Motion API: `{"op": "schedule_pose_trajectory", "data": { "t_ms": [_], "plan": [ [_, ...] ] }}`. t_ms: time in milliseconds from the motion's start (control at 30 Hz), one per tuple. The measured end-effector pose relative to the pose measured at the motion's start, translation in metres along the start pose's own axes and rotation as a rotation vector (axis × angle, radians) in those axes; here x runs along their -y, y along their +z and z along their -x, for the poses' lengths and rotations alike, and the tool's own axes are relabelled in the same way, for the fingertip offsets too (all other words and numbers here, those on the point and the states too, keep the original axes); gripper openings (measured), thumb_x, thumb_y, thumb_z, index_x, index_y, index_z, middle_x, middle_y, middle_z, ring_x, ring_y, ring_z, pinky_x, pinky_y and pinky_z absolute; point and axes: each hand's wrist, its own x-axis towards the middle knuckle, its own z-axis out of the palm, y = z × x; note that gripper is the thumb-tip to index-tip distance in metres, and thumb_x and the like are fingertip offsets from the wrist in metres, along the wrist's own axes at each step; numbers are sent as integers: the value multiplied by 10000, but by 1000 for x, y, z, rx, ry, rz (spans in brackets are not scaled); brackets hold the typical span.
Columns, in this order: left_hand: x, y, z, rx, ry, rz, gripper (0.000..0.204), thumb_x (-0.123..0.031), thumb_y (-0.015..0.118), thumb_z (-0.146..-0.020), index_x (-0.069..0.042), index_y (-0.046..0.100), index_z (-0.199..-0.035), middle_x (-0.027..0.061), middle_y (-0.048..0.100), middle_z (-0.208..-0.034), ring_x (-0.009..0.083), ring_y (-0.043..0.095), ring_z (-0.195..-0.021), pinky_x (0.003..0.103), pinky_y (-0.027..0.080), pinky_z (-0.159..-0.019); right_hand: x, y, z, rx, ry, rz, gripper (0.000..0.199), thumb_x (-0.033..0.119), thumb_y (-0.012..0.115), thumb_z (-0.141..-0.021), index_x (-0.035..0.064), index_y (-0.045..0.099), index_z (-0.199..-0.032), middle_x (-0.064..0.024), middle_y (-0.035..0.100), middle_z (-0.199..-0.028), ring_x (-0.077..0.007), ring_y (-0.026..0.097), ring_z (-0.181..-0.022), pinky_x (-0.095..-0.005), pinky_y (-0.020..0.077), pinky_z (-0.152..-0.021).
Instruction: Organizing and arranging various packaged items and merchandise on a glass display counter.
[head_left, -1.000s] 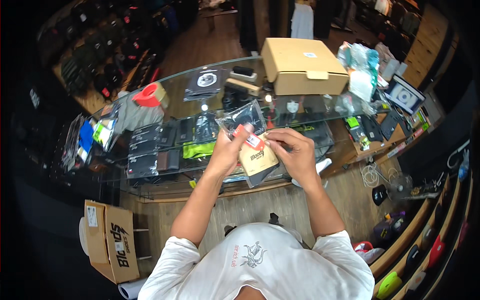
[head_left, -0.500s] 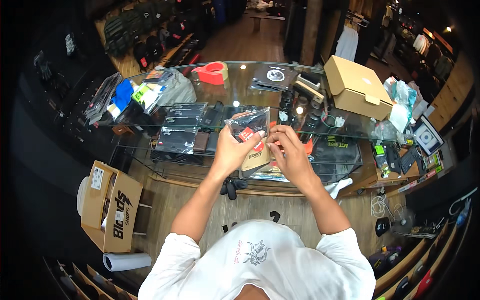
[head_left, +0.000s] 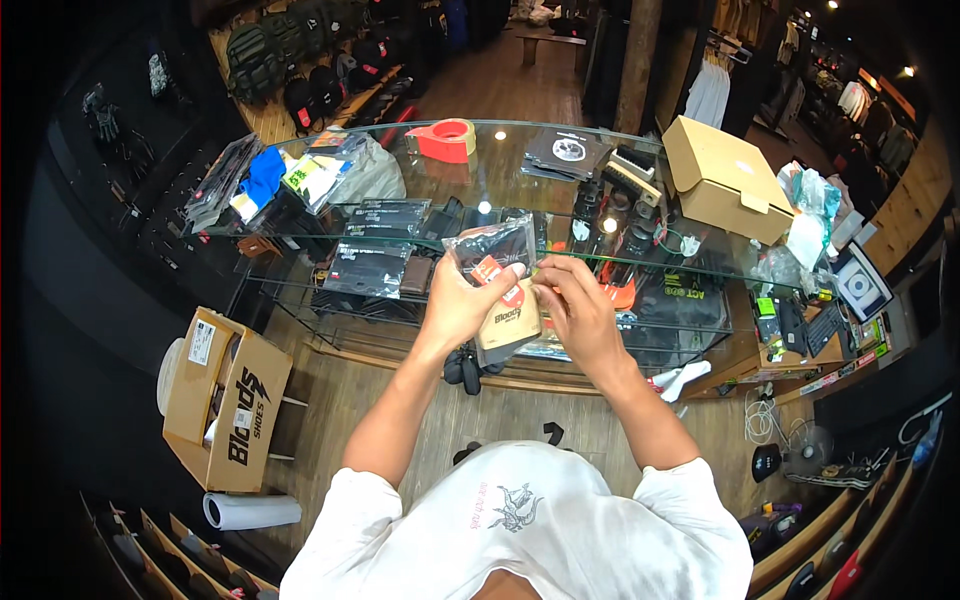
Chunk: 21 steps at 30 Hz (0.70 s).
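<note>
My left hand [head_left: 458, 307] is closed round a clear plastic packet [head_left: 511, 328], its thumb lying across the front. The packet holds something dark, with a tan card at the lower end and a red-orange label in the middle. At the packet's right edge, my right hand [head_left: 588, 318] has thumb and fingertips drawn together in a pinch; it seems to grip the plastic there, though the fingertips partly hide the spot. Both hands are in front of me, over the near side of a glass display counter [head_left: 470, 243].
On the counter stand a red tape dispenser [head_left: 443, 141], a brown cardboard box [head_left: 722, 180], a wooden brush [head_left: 632, 182] and a pile of packaged goods [head_left: 225, 180]. Black packets [head_left: 368, 270] lie inside it. A large carton [head_left: 225, 400] sits on the floor at left; a computer keyboard [head_left: 826, 330] is at right.
The whole view has shifted slightly, with the counter now a little farther right in the picture. The packet is tilted a bit differently; both hands stay on it.
</note>
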Motion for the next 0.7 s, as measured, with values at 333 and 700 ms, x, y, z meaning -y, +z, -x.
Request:
{"op": "schedule_pose_trajectory", "data": {
  "t_ms": [333, 700],
  "plan": [
    [1, 6, 13, 6, -85, 40, 412, -110, 806, -856, 13, 612, -1198, 61, 717, -994, 97, 660, -868, 286, 558, -780, 3, -4, 5, 118, -56, 65, 169, 2, 634, -940, -44, 584, -1095, -169, 556, -1201, -370, 638, -982, -437, 535, -824],
    [20, 2, 22, 14, -167, 186, 233, -34, 747, -881, -4, 634, -1082, 36, 704, -938, 89, 674, -801, 272, 555, -691, -19, -24, 3, 484, -105, -180, 172, -61, 563, -961, -14, 517, -1120, -192, 451, -1236, -321, 567, -1117, -382, 537, -861]
  ]
}}
